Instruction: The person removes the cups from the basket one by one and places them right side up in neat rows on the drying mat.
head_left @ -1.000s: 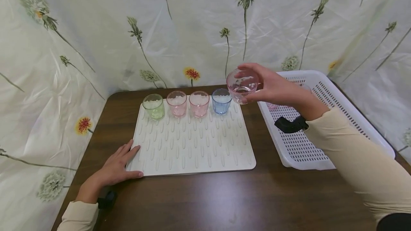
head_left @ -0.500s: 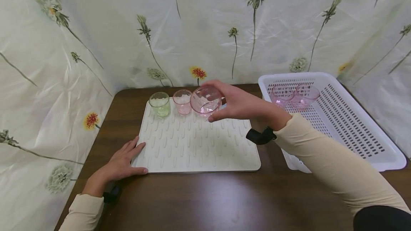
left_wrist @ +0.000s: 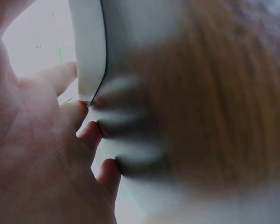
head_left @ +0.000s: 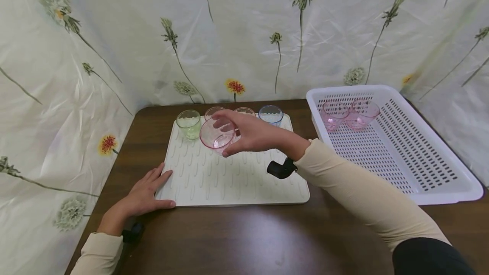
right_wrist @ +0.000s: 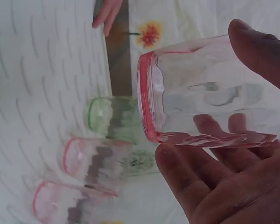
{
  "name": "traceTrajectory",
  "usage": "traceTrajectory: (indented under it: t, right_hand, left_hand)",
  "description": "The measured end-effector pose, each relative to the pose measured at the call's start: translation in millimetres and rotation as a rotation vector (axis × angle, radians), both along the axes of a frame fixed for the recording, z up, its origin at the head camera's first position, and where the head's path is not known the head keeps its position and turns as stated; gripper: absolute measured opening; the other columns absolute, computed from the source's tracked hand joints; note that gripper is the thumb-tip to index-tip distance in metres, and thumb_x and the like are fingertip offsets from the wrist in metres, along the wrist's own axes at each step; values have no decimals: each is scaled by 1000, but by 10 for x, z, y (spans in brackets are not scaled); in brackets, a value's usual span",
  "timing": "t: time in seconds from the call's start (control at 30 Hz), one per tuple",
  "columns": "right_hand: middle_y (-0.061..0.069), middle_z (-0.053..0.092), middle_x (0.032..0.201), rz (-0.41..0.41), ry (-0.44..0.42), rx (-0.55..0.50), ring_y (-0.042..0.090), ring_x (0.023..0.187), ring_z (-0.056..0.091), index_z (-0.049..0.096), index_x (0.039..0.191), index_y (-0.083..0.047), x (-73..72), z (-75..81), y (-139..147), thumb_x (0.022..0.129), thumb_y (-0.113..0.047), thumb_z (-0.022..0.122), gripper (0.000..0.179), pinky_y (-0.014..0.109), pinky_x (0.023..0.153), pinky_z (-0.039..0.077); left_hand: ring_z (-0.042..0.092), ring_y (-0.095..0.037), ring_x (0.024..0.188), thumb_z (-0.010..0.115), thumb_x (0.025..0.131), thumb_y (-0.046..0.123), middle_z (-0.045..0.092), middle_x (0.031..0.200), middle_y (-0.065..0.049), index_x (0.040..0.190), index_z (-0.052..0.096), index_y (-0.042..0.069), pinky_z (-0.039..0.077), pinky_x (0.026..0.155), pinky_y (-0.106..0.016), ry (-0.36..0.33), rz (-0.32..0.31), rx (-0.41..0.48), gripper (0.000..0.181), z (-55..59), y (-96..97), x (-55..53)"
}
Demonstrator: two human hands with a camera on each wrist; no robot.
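My right hand (head_left: 252, 133) grips a pink-tinted glass (head_left: 212, 137) over the white ridged mat (head_left: 237, 181), thumb on one side and fingers on the other. In the right wrist view, the glass shows see-through walls and nothing inside. Along the mat's back edge stand a green glass (head_left: 189, 126), two pink glasses and a blue glass (head_left: 271, 116). The held glass and my right hand partly cover both pink ones. My left hand (head_left: 143, 194) rests with fingers spread at the mat's front left corner; in the left wrist view its fingertips touch the mat's edge (left_wrist: 91, 56).
To the right, a white perforated basket (head_left: 470, 186) holds two more pink glasses, one (head_left: 334, 116) beside the other (head_left: 363, 116). The dark wooden table (head_left: 214, 241) carries everything. A flower-printed curtain (head_left: 244, 33) hangs behind and at the sides.
My right hand has carried the pink glass leftward from beside the basket, past the blue glass, to in front of the pink ones. The left hand stays at the mat. The view has shifted slightly.
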State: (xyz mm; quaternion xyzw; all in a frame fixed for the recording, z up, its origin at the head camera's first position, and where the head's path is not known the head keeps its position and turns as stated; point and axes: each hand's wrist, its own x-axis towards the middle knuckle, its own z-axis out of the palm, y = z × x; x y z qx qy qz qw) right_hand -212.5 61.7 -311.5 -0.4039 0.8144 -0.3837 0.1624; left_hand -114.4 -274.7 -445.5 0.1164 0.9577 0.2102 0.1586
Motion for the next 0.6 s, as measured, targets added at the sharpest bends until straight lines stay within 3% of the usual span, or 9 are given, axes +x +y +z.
traceTrajectory:
  t: [0.23,0.6]
  right_hand:
    - [6,57,143,-38,-47,12,19,132,55,37,149,-14,-79,-285,-213,79,-22,83,84,39,104,49]
    - [9,53,147,-131,-196,-22,26,136,52,34,150,-13,-240,-708,-536,83,-23,81,83,42,109,47]
  left_hand:
    - [14,-55,147,75,79,54,10,165,-27,154,32,5,18,114,-73,-11,4,-11,99,16,0,-15]
    - [13,-55,147,74,79,55,10,165,-27,155,32,7,17,113,-73,-32,14,-13,99,-2,12,-6]
